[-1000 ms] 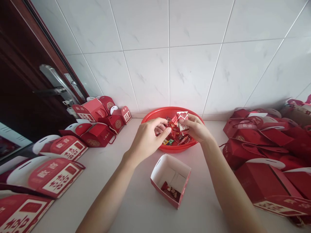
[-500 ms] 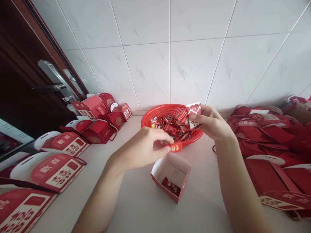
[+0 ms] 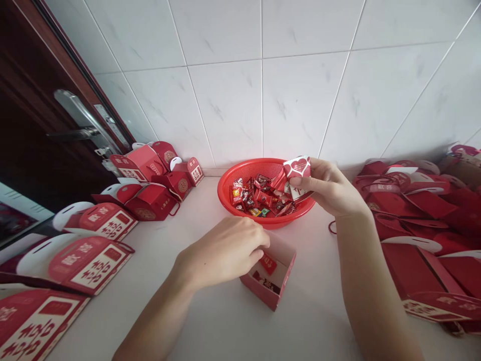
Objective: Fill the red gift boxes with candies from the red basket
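My left hand (image 3: 229, 250) is over the left side of an open red box (image 3: 280, 296) with a white inside. Its fingers are curled near a flat red packet (image 3: 268, 263) in the box; whether they still touch it is unclear. A dark red wrapped sweet (image 3: 267, 283) lies at the box's bottom. My right hand (image 3: 326, 188) grips several wrapped sweets, the front one a white packet with a red heart (image 3: 298, 173), above the right side of a red mesh basket (image 3: 225, 200). Mixed wrapped sweets (image 3: 259, 195) fill the basket's bottom.
Closed red gift boxes (image 3: 150, 200) stand in rows along the left, beside a dark door with a metal handle (image 3: 80, 120). A pile of red boxes (image 3: 413, 200) covers the right side. White wall tiles (image 3: 225, 110) rise behind the basket.
My left hand has moved down to the box, and the red packet it held is now inside it. My right hand has stayed over the basket with its sweets.
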### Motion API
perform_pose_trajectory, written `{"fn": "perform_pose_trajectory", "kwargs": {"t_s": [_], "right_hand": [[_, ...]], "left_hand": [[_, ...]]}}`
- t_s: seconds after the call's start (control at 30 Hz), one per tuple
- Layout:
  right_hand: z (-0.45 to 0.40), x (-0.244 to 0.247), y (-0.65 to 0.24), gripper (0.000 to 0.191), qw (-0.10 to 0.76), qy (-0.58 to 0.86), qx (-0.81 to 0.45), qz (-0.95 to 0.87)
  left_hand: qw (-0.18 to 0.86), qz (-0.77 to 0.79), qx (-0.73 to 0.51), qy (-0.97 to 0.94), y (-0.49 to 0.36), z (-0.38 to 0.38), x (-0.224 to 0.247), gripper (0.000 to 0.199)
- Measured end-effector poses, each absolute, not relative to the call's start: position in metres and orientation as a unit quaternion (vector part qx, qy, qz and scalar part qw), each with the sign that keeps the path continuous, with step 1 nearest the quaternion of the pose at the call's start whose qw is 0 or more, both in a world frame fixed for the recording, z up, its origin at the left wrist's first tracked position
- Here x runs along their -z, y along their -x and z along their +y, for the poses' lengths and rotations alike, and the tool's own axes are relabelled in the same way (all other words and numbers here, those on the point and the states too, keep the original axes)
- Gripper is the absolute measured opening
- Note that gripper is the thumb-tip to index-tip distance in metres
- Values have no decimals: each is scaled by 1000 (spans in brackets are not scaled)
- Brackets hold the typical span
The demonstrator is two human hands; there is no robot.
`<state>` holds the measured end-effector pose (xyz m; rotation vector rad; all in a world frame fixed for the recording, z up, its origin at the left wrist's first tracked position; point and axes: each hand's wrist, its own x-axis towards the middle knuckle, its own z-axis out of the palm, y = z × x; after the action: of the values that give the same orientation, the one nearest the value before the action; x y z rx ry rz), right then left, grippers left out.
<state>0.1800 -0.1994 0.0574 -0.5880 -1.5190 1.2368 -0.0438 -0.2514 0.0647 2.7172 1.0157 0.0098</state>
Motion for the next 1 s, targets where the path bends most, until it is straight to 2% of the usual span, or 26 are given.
{"fn": "perform_pose_trajectory", "kwargs": {"t_s": [0.23,0.43,0.6,0.77,1.0], "right_hand": [[-202,-59,-175,14,487,257,-519,-655],[-208,-62,-168,16,459,261,-544,-652],[-203,-59,-163,17,450,233,-564,-652],[-199,-56,-164,16,483,243,-561,-627],[-197,-56,-174,14,542,303,-535,-573]], "left_hand": [[133,362,-94,-918,46,-245,-67,22],[165,431,-325,-825,45,-233,-66,25],[187,410,-409,-794,44,-227,-62,23],[188,416,-427,-781,48,-220,-60,22],[237,407,-292,-833,55,-223,-66,18]]}}
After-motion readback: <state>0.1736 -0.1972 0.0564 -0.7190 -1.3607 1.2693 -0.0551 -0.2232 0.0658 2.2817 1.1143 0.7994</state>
